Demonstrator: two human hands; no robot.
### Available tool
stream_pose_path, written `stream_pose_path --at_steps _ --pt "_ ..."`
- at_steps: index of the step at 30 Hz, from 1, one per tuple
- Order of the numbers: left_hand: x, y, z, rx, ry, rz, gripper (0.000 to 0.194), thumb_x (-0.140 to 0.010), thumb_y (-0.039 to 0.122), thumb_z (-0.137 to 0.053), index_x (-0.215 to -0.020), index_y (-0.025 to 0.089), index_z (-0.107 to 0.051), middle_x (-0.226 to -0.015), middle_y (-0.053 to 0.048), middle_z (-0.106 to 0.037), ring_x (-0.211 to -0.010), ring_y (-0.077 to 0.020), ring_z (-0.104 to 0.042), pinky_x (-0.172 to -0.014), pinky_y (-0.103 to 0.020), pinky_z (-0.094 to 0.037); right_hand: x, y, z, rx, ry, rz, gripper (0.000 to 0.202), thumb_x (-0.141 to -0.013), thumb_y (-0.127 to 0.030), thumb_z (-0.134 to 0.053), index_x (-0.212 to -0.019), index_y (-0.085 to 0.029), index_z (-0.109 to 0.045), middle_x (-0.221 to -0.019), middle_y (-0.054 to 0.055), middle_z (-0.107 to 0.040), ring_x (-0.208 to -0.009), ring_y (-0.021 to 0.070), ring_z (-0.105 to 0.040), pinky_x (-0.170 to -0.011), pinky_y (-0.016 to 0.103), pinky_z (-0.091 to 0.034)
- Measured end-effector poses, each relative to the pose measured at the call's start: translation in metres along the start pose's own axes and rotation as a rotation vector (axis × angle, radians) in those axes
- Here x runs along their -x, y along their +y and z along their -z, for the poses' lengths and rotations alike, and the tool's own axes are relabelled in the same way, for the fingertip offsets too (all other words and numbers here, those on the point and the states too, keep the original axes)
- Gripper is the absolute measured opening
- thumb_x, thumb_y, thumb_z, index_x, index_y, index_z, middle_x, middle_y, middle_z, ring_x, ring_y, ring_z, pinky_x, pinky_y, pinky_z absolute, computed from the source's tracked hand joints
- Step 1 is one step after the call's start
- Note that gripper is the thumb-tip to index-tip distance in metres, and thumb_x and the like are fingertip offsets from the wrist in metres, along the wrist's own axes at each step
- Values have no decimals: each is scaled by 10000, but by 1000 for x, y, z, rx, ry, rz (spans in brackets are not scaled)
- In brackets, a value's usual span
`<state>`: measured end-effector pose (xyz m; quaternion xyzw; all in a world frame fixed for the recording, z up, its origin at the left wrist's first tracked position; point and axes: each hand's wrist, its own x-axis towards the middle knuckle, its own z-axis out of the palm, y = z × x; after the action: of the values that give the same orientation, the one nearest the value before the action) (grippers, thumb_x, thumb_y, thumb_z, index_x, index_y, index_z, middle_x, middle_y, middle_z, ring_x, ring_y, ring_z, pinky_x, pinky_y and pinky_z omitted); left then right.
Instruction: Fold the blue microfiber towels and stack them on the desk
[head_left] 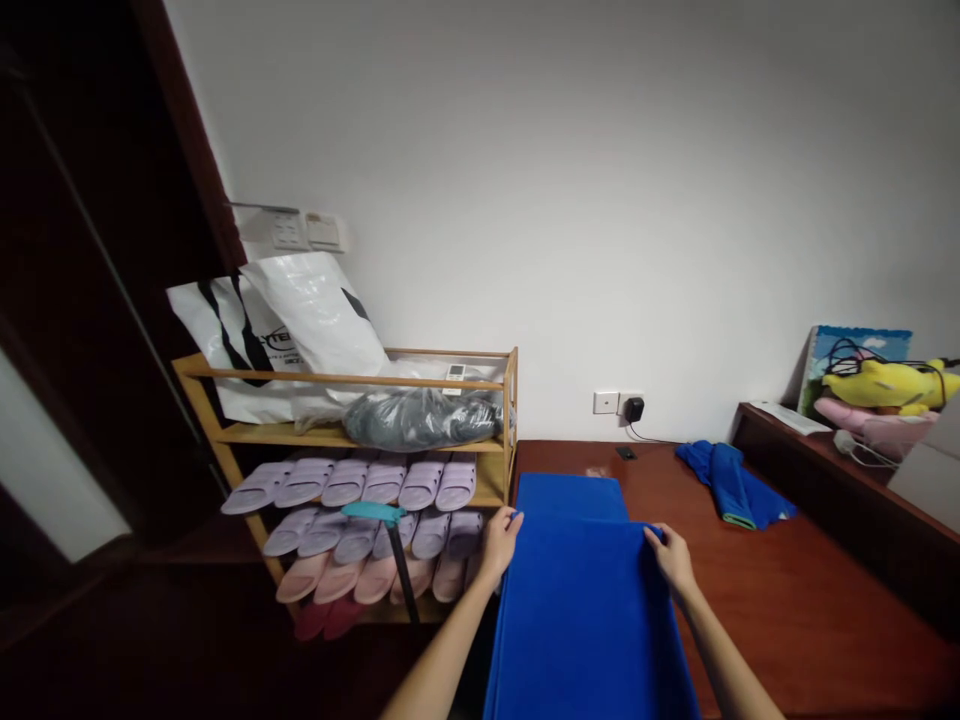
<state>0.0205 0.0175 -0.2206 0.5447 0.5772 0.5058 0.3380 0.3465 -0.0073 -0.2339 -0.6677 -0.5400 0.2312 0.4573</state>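
Cloth (581, 615) spans left fingers (507, 521) to right fingers (663, 537).

Left hand (499, 545), right hand (673, 560), blue cloth (581, 615) pinched (a corner each), slipper rack (491, 480) alongside

Around me, what looks like a home: a wooden rack (492, 480) lined with lilac and pink slippers (384, 482), a dark door (82, 260), a yellow toy (881, 385) on a reddish-brown ledge (862, 518).

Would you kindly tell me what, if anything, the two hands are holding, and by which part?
A blue cloth: the left hand pinches the left corner of its far edge, the right hand the right corner.
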Motion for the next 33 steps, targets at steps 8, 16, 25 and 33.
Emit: stream_pose_path --at_steps 8,16,25,33 --pt "-9 -45 -29 -602 -16 -6 155 -868 216 -467 -894 201 -620 -741 -40 -649 -761 -203 -634 -677 -266 -405 7 40 -54 299 -31 -64 389 -860 -380 -301 -1014 -170 -590 -1009 129 -673 -944 244 -633 -797 316 -458" --pt "4 -74 -41 -809 8 -133 280 -936 237 -351 -1016 191 -616 -973 -100 -652 -979 -241 -574 -865 -351 -392 20 58 -69 562 -108 23 435 -913 -285 -223 -1189 -138 -525 -1158 142 -596 -1021 247 -582 -898 360 -395" --pt "27 -71 -36 -619 64 -153 244 -908 272 -389 -925 198 -622 -880 -83 -645 -921 -257 -585 -847 -375 -392 37 60 -57 403 -36 -15 413 -866 -358 -340 -1136 -157 -578 -1152 156 -626 -1006 290 -606 -878 390 -425" --pt "46 -26 4 -194 -23 -170 472 -868 607 -383 -781 186 -579 -723 -27 -622 -718 -196 -602 -645 -257 -451 51 21 19 -25 -53 7 435 -820 -553 -433 -867 -194 -674 -938 78 -715 -895 260 -652 -783 315 -499"
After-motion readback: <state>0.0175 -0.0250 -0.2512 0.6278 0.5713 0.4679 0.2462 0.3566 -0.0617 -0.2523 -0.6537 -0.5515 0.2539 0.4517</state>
